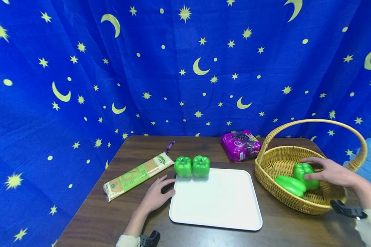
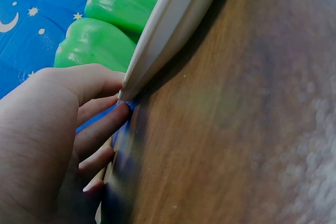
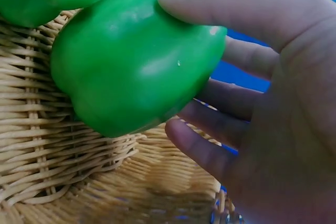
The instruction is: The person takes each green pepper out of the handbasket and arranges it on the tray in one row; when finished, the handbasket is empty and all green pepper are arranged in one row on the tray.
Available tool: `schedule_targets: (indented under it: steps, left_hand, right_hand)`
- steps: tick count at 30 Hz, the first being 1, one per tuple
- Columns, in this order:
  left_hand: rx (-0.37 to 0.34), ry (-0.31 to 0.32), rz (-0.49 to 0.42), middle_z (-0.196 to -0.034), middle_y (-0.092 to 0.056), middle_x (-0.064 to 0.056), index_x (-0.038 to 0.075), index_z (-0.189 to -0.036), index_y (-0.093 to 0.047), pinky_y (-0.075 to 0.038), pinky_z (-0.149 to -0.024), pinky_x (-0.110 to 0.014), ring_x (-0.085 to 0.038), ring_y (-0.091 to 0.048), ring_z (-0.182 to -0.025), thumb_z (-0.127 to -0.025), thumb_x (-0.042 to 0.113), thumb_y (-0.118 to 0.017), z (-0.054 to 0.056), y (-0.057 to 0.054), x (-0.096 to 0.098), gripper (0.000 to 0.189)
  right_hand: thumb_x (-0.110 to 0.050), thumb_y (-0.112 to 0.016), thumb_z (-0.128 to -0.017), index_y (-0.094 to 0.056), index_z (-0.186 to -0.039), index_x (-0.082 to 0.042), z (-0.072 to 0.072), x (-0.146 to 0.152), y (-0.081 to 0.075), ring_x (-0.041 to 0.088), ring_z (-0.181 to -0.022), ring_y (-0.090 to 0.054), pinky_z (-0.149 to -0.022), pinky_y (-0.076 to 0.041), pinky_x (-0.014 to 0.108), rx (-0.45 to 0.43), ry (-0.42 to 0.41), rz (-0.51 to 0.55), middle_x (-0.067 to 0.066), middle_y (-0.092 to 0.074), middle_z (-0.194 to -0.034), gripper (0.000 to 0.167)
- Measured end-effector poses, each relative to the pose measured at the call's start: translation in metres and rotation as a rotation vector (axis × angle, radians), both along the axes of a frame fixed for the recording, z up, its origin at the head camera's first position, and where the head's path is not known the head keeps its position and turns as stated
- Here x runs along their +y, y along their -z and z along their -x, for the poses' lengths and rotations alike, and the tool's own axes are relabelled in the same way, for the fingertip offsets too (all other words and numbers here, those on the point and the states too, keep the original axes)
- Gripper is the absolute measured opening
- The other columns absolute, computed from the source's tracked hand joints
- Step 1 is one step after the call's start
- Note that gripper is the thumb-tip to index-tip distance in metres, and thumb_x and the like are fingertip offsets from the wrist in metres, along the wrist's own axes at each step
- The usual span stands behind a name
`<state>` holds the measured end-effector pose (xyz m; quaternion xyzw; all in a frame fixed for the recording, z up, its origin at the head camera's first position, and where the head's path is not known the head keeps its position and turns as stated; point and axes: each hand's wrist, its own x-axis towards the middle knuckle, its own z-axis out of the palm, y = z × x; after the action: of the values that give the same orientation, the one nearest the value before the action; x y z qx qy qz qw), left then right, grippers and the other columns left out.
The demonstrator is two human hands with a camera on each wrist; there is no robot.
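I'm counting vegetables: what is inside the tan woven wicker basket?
Inside the tan woven wicker basket: a glossy green blocky bell pepper, gripped by the bare right hand, and a longer glossy green pepper. Whatever lies beneath them is covered and cannot be seen.

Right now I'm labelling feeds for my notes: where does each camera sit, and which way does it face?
Head: on the head, facing forward and down over the white tray and wicker basket; left hand and right hand show.
Left wrist: on that wrist, facing the tray's edge; only the left hand shows.
Right wrist: on that wrist, facing the green pepper gripped in the basket; only the right hand shows.
Head and right wrist share that pepper.
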<state>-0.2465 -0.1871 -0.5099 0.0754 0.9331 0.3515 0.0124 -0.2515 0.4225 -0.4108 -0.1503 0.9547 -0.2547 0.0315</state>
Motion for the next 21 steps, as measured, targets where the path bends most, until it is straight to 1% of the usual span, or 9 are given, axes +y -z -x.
schedule_targets:
  steps: [3,6,8,10,15,21]
  left_hand:
    - [-0.003,-0.002,0.001,-0.148,-0.039,-0.013,0.037,-0.125,-0.063,-0.021,-0.103,-0.070,-0.044,-0.027,-0.137,-0.087,0.044,-0.067,0.000,0.000,0.000,0.039]
    - [-0.005,0.000,-0.001,-0.148,-0.039,-0.013,0.036,-0.125,-0.062,-0.021,-0.103,-0.070,-0.044,-0.026,-0.137,-0.087,0.044,-0.067,0.000,0.000,0.000,0.039]
    - [-0.004,0.000,-0.001,-0.148,-0.039,-0.013,0.036,-0.125,-0.062,-0.021,-0.103,-0.070,-0.044,-0.026,-0.137,-0.087,0.044,-0.067,0.000,-0.001,0.000,0.039]
    - [-0.003,-0.001,-0.002,-0.148,-0.039,-0.013,0.036,-0.125,-0.063,-0.020,-0.103,-0.070,-0.044,-0.026,-0.137,-0.087,0.043,-0.067,0.000,-0.001,-0.001,0.039]
    - [0.002,-0.004,0.010,-0.148,-0.039,-0.013,0.037,-0.125,-0.062,-0.021,-0.103,-0.070,-0.044,-0.026,-0.137,-0.087,0.043,-0.067,0.001,0.000,-0.002,0.039]
    - [-0.001,0.001,0.006,-0.148,-0.039,-0.013,0.037,-0.125,-0.062,-0.020,-0.103,-0.069,-0.044,-0.025,-0.137,-0.087,0.043,-0.067,0.000,0.000,0.000,0.039]
  right_hand:
    - [-0.034,-0.075,-0.083,-0.053,-0.130,0.000,0.005,-0.003,-0.002,0.036,-0.103,-0.055,-0.079,-0.048,0.053,0.009,0.005,-0.015,0.022,-0.060,-0.116,0.062]
    - [-0.036,-0.073,-0.084,-0.052,-0.130,0.001,0.010,-0.006,-0.004,0.044,-0.106,-0.052,-0.078,-0.047,0.058,-0.026,0.014,-0.020,0.026,-0.056,-0.119,0.063]
    - [-0.038,-0.072,-0.085,-0.052,-0.131,0.001,0.013,-0.008,-0.005,0.046,-0.108,-0.051,-0.078,-0.047,0.059,-0.051,0.018,-0.027,0.028,-0.054,-0.121,0.063]
    - [-0.039,-0.070,-0.086,-0.051,-0.131,0.001,0.017,-0.011,-0.006,0.046,-0.107,-0.051,-0.077,-0.048,0.056,-0.074,0.015,-0.031,0.028,-0.053,-0.122,0.063]
    - [-0.038,-0.069,-0.088,-0.053,-0.129,0.003,0.028,-0.015,-0.007,0.046,-0.108,-0.051,-0.077,-0.048,0.049,-0.061,-0.010,-0.039,0.030,-0.052,-0.122,0.060]
    - [-0.040,-0.067,-0.089,-0.053,-0.130,0.003,0.037,-0.021,-0.002,0.050,-0.110,-0.050,-0.080,-0.049,0.054,-0.064,-0.016,-0.010,0.034,-0.050,-0.125,0.060]
